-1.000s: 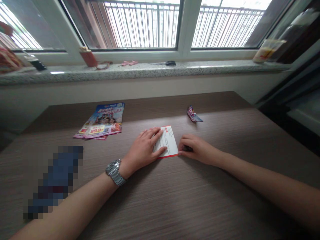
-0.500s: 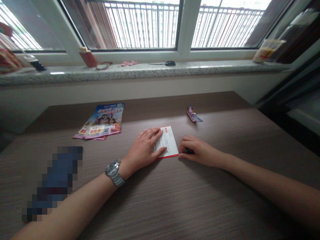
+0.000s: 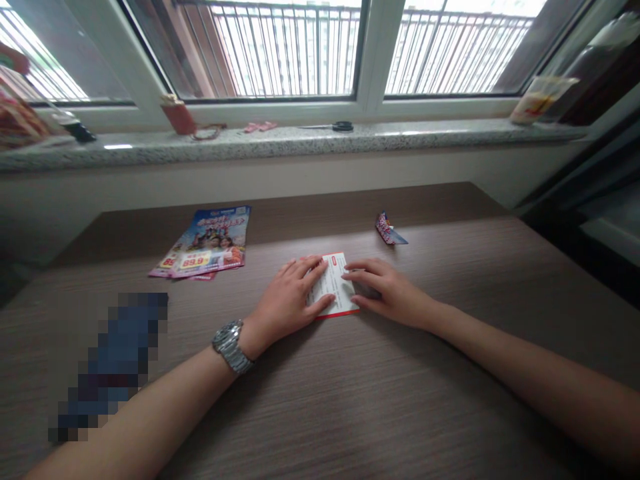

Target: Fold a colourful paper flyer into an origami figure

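Note:
A white sheet of printed paper point(image 3: 339, 291) with a red label and a red lower edge lies on the brown table point(image 3: 320, 407). My left hand point(image 3: 287, 293) rests on its left part, palm down with fingers spread, and hides that side. At the right edge of the paper is my right hand point(image 3: 387, 290), its fingers apart and its fingertips over the paper. Nothing shows between them. Whether those fingertips touch the sheet I cannot tell. A metal wristwatch point(image 3: 233, 347) is on my left wrist.
Colourful flyers point(image 3: 207, 241) lie at the back left. A small folded paper piece point(image 3: 389, 230) stands behind my right hand. A blurred-out dark blue item point(image 3: 120, 353) is beside my left forearm. Scissors point(image 3: 343, 126) and a plastic cup point(image 3: 540, 100) are on the windowsill point(image 3: 280, 145).
My right hand has opened from a closed pinch at the paper's right corner and moved slightly up and left over the sheet. My left hand stays on the paper.

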The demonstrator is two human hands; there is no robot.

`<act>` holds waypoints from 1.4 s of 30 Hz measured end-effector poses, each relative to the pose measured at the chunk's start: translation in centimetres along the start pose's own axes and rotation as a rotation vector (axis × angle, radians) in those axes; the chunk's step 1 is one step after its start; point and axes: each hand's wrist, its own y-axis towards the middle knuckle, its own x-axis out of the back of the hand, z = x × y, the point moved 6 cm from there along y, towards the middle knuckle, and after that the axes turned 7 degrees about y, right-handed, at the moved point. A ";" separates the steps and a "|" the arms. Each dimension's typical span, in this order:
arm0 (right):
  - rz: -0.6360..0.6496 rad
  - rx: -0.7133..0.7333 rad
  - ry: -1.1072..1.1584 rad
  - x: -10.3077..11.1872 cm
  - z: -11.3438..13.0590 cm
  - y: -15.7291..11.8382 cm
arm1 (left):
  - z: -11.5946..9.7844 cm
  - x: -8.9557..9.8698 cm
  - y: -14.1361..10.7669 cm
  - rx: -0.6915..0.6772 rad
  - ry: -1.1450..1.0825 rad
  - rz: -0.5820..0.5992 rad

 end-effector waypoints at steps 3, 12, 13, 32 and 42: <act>0.032 -0.007 -0.015 -0.5 -0.4 -0.2 | 0.0 0.1 0.0 0.003 0.002 0.003; 0.028 -0.019 -0.006 -0.9 -0.8 -0.5 | 0.2 0.5 0.1 -0.009 -0.064 -0.034; 0.025 -0.021 -0.005 -0.9 -0.7 -0.5 | 0.2 0.6 0.0 -0.002 -0.082 -0.043; -0.002 -0.031 0.036 -0.6 -0.7 -0.5 | -1.7 1.4 -0.4 -0.229 -0.248 0.001; 0.037 0.079 0.034 -0.5 -0.1 -0.7 | -1.8 1.5 -0.4 -0.244 -0.258 0.013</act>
